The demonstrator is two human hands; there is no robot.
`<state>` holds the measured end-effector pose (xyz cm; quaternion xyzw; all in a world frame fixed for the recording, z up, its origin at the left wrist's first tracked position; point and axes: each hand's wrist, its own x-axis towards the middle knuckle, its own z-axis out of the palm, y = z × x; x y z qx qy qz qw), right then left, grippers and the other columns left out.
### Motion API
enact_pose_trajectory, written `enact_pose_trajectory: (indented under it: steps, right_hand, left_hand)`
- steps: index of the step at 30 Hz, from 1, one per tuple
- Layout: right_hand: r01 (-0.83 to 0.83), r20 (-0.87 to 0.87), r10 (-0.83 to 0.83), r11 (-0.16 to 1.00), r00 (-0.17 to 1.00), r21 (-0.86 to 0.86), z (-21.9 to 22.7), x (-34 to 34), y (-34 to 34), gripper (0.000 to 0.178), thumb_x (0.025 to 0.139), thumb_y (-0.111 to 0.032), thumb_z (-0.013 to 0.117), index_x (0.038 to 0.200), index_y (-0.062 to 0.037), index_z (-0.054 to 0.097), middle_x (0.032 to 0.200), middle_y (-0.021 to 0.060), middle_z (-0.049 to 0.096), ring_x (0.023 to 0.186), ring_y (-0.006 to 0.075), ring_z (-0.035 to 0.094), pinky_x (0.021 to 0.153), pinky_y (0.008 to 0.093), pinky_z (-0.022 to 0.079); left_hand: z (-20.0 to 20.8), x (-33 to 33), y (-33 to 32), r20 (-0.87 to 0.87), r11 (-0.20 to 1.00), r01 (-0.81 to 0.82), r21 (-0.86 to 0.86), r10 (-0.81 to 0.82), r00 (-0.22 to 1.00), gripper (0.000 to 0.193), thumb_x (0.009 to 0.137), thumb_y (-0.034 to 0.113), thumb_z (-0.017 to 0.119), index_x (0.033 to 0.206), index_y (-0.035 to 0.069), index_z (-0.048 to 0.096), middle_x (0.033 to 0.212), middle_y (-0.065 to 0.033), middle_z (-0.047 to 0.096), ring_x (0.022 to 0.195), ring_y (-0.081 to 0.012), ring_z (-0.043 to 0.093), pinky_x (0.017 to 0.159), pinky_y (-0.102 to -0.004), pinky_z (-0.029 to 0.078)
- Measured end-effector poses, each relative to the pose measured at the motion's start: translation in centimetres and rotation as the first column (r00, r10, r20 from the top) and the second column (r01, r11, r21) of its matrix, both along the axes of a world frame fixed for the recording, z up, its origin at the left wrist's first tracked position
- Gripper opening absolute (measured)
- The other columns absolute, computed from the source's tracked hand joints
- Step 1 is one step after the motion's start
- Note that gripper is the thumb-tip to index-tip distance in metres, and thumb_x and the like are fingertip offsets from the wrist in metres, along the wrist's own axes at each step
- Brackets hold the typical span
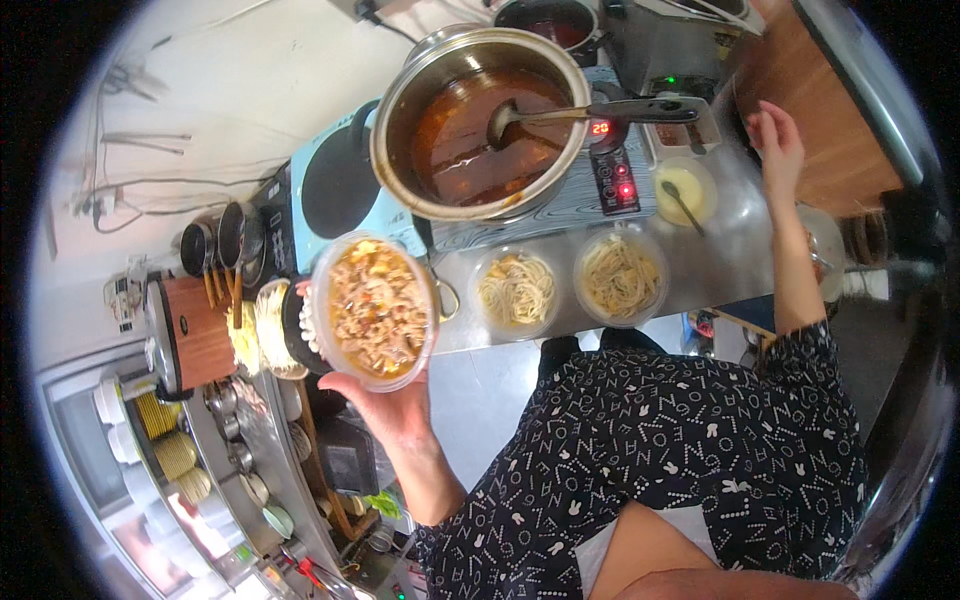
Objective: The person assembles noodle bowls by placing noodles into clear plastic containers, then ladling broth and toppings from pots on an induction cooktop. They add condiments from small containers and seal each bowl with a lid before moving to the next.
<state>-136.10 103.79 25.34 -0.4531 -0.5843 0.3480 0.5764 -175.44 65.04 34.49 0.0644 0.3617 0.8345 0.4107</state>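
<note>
My left hand (395, 405) holds up a round clear plastic bowl (430, 345), its thumb along the near side and the other fingers mostly hidden beneath. The bowl holds chopped meat in an orange-brown broth (375, 310). My right hand (780, 148) is raised at the right beside a wooden panel (810, 110); its fingers are loosely bent and apart, with nothing visible in them. Two clear bowls of noodles, a left one (516, 292) and a right one (622, 277), stand on the steel counter between my arms.
A large steel pot (382, 150) of reddish-brown soup stands on an induction cooker (618, 180), a ladle (600, 110) resting across its rim. Right of it are a tub of pale yellow liquid (690, 180) with a spoon and a rectangular container (700, 125). Several small pans (238, 235) stand left.
</note>
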Motion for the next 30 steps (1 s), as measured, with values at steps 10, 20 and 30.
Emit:
enact_pose_trajectory:
  steps: [10, 20, 30]
  right_hand:
    - [-0.663, 0.045, 0.72, 0.66, 0.693, -0.353, 3.8, -13.0, -23.0, 0.018, 0.098, -0.011, 0.049, 0.108, -0.0016, 0.06, 0.076, 0.001, 0.058, 0.066, 0.0055, 0.055, 0.058, 0.0197, 0.045]
    - [-0.855, 0.11, 0.941, 0.336, 0.32, -0.395, 3.9, -30.0, -38.2, 0.018, 0.096, -0.006, 0.047, 0.106, 0.0001, 0.06, 0.078, 0.0038, 0.059, 0.064, 0.0085, 0.056, 0.06, 0.0212, 0.049]
    - [-0.916, 0.095, 0.995, 0.076, 0.042, -0.394, 1.6, -55.4, -57.5, 0.009, 0.093, -0.003, 0.051, 0.101, -0.0003, 0.055, 0.075, 0.0037, 0.058, 0.06, 0.0073, 0.055, 0.053, 0.021, 0.046]
  left_hand:
    - [-8.1, 1.7, -7.3, 0.115, 0.986, 0.108, -0.124, -0.094, 0.989, 0.105, 0.075, 0.079, 0.041, 0.147, 0.005, 0.02, 0.151, -0.0121, 0.028, 0.138, -0.0282, 0.029, 0.114, -0.0457, 0.024]
    - [-9.6, -2.2, -25.5, 0.214, 0.99, -0.054, -0.134, 0.082, 0.973, 0.095, 0.082, 0.077, 0.027, 0.147, 0.007, 0.021, 0.15, -0.0133, 0.03, 0.138, -0.0275, 0.03, 0.113, -0.0458, 0.025]
    - [-12.3, -16.3, -50.9, 0.108, 0.852, -0.512, -0.107, 0.522, 0.846, 0.076, 0.092, 0.062, 0.034, 0.143, 0.006, 0.03, 0.144, -0.009, 0.04, 0.131, -0.0218, 0.041, 0.107, -0.0396, 0.036]
